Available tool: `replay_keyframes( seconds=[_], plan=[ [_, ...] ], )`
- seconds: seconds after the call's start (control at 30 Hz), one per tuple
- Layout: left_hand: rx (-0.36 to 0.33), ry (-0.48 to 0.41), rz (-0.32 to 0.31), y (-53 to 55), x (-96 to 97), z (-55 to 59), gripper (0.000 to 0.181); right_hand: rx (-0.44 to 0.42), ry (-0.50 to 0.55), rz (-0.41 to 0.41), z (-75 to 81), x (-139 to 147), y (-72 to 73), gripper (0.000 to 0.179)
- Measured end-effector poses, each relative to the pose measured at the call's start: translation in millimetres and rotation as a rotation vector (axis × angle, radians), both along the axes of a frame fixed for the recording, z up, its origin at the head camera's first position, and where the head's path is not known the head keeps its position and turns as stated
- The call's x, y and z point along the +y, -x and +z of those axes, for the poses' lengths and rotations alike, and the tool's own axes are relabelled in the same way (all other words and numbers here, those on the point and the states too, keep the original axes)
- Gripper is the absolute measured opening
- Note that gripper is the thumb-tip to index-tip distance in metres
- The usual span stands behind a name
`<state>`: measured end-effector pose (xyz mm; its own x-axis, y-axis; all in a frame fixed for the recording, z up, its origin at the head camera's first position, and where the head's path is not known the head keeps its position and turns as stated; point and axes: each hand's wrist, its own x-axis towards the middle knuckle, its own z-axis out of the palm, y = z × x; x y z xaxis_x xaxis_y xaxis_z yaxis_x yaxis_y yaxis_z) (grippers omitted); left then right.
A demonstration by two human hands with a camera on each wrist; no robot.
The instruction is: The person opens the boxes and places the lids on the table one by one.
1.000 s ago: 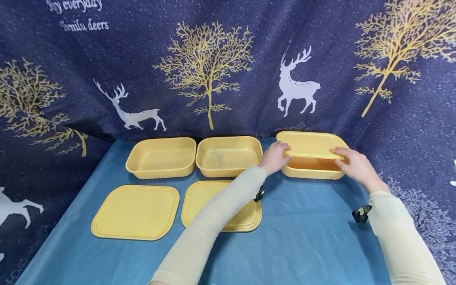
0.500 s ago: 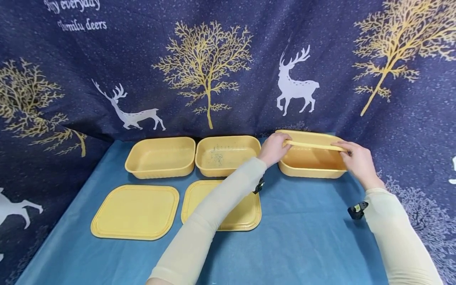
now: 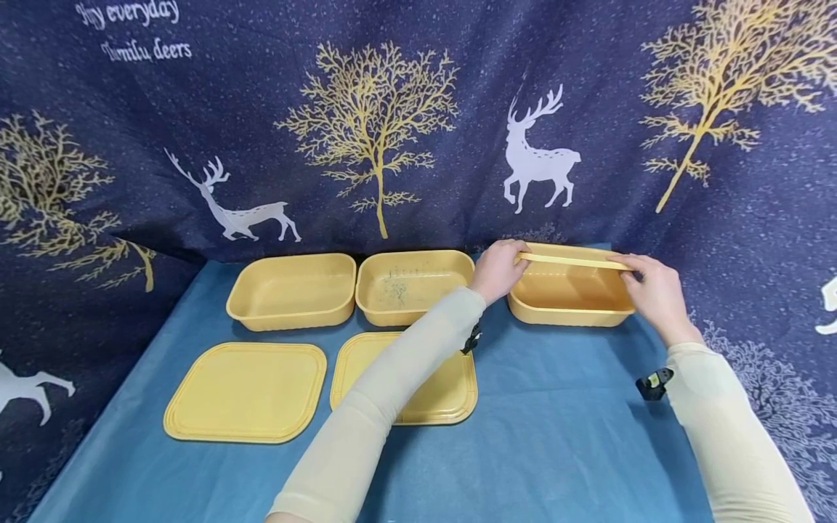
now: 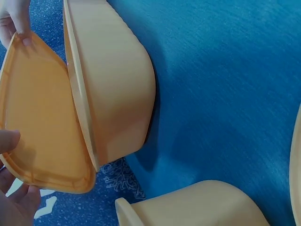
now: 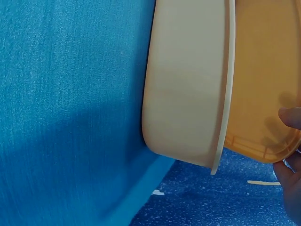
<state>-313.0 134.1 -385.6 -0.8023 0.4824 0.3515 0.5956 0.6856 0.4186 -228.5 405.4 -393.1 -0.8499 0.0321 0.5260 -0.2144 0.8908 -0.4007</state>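
Both of my hands hold a yellow plastic lid [image 3: 570,261] by its two ends, tilted up over the rightmost yellow container [image 3: 569,317]. My left hand [image 3: 500,269] pinches the lid's left end, and my right hand [image 3: 657,290] pinches the right end. In the head view the lid's near edge is raised and the container's inside shows below it. The left wrist view shows the underside of the lid [image 4: 44,108] beside the container wall [image 4: 115,89]. In the right wrist view my thumb and fingers [image 5: 291,176] lie on either side of the lid's rim.
Two more open yellow containers, a left one [image 3: 290,319] and a middle one [image 3: 392,317] with dark specks inside, stand along the back. A lid [image 3: 245,392] lies at the left, and another lid [image 3: 438,399] lies partly under my left forearm. A patterned curtain [image 3: 445,203] hangs behind.
The lid's near edge has swung up and away, from lying slanted over the right container to nearly edge-on. More of the container's inside shows. Both hands have kept their grip and risen slightly.
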Motion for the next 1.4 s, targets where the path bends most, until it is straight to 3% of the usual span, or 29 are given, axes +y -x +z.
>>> replay_keyframes(
  seconds=[0.2,0.57,0.8,1.07,1.4],
  plan=[
    [0.021,0.017,-0.008,1.2,-2.1,4.1,0.023,0.026,0.011,0.015,5.4,-2.7,-2.7,0.032],
    [0.14,0.058,-0.044,-5.0,-13.8,23.8,0.022,0.076,0.038,0.031,23.2,-5.7,-7.7,0.029],
    [0.241,0.073,-0.084,-8.9,-21.8,41.3,0.021,0.059,0.043,0.005,40.2,-7.9,-13.2,0.029],
    [0.325,0.071,-0.2,-17.6,-37.7,64.7,0.02,0.14,0.043,0.023,55.3,-13.1,-22.2,0.028],
    [0.297,0.064,-0.272,-35.5,-53.0,99.4,0.024,0.289,0.004,0.049,87.6,-19.3,-42.3,0.03]
  ],
)
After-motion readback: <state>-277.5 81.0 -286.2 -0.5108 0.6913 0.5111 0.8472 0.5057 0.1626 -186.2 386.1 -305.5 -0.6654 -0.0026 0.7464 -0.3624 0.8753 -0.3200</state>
